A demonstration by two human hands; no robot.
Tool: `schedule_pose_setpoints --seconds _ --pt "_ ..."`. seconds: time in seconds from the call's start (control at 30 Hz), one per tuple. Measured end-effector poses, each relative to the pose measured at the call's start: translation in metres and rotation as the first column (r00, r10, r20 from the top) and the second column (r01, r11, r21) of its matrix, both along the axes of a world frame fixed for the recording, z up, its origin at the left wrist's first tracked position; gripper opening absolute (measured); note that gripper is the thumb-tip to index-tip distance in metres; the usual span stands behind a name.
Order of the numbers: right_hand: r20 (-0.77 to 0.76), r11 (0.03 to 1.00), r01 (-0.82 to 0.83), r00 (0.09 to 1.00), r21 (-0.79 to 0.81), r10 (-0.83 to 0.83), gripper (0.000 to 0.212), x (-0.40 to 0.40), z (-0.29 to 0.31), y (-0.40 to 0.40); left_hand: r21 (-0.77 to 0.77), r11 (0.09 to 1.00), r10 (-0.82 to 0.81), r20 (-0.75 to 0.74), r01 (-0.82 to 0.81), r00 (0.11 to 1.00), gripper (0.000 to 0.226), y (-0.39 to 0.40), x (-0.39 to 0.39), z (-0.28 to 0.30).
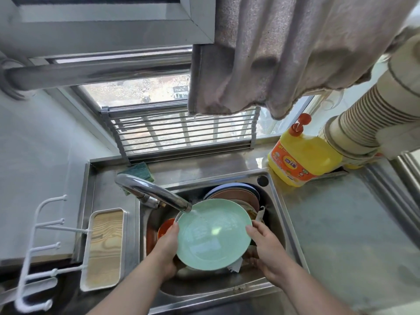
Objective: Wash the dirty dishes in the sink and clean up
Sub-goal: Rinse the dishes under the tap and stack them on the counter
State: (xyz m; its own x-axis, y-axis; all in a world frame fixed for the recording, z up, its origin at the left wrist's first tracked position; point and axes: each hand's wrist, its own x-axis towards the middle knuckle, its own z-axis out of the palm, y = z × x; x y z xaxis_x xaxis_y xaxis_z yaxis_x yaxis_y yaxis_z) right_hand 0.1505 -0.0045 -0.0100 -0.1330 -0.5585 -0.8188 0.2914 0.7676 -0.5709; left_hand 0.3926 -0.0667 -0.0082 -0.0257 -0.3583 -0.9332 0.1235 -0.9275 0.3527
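place: home kitchen | landmark: steel sink (279,214) set below a window | dishes stacked inside it | tap (154,192) at its left rim | detergent bottle (302,160) behind its right corner

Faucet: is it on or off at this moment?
On: water streams from the faucet spout onto the green plate.

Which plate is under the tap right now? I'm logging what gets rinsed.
The pale green plate, held at its rim by the left hand and right hand. The brown plate leans at the sink's back.
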Motion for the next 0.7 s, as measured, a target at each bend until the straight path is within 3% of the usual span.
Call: schedule_pose_setpoints --seconds 0.17,0.33,0.47,0.6,0.7 --pt "0.049 0.998 0.036 0.998 0.047 -0.038 0.027 -0.003 0.007 0.026 0.013 0.995 -0.094 -0.002 0.094 0.996 0.045 0.016 -0.003 0.000" --pt "0.052 0.993 0.113 0.992 -0.044 -0.111 0.026 0.002 0.017 0.034 0.063 0.997 -0.050 -0.002 0.050 0.999 0.031 0.031 -0.003 -0.008" --pt "-0.034 0.986 0.083 0.995 -0.142 -0.089 0.048 0.007 0.029 0.025 0.117 0.993 0.041 -0.088 -0.031 0.995 0.029 0.037 -0.009 -0.011" --pt "-0.036 0.986 0.069 0.997 -0.149 -0.075 0.030 0.004 0.031 0.020 0.164 0.984 0.091 -0.143 -0.067 0.986 0.032 0.038 -0.007 -0.005" --pt "0.048 0.988 0.150 0.988 -0.044 -0.148 0.024 0.002 0.027 0.019 0.161 0.981 0.137 -0.190 -0.106 0.972 0.035 0.036 0.001 0.004"
